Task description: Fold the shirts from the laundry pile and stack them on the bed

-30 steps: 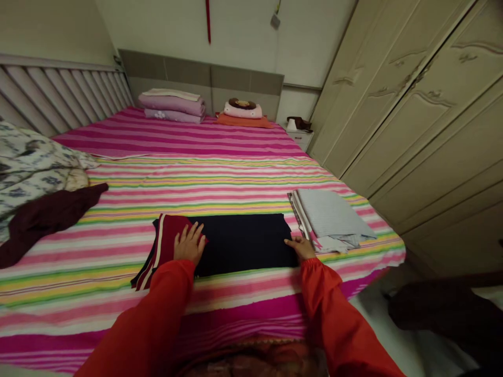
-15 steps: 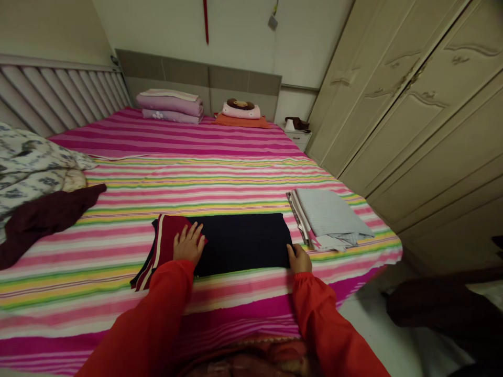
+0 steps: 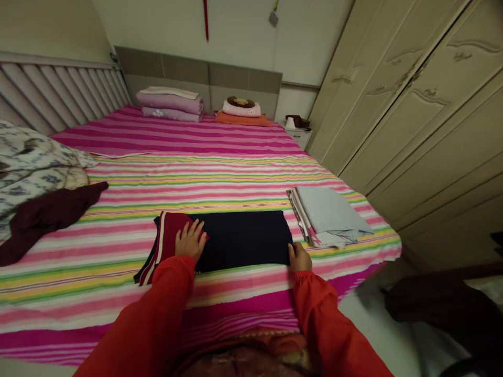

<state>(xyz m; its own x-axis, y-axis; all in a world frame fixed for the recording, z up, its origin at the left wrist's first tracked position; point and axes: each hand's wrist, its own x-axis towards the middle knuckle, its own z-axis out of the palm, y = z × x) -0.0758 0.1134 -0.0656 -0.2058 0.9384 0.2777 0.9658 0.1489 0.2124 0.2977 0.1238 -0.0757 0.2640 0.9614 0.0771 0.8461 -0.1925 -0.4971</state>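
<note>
A folded navy garment (image 3: 247, 238) lies flat on the bed, long side across my view. Its left end shows a dark red part (image 3: 170, 228) edged with cream stripes. My left hand (image 3: 190, 241) rests on the red and navy cloth, palm down with fingers spread. At the right end, my right hand (image 3: 299, 257) has its thumb and curled fingers on the garment's edge, close to the near corner. Just beyond that hand sits a folded stack of clothes with a light grey-blue piece (image 3: 330, 209) on top.
Striped bedding (image 3: 220, 183) covers the bed. A maroon garment (image 3: 55, 214) and a crumpled floral cloth (image 3: 35, 162) lie at the left. Folded purple bedding (image 3: 171, 102) and a pink pillow (image 3: 241, 108) stand by the headboard. A cream wardrobe (image 3: 393, 104) lines the right.
Both hands keep almost the same places on the navy garment. Its left end has shifted very slightly right and up in view; nothing was let go.
</note>
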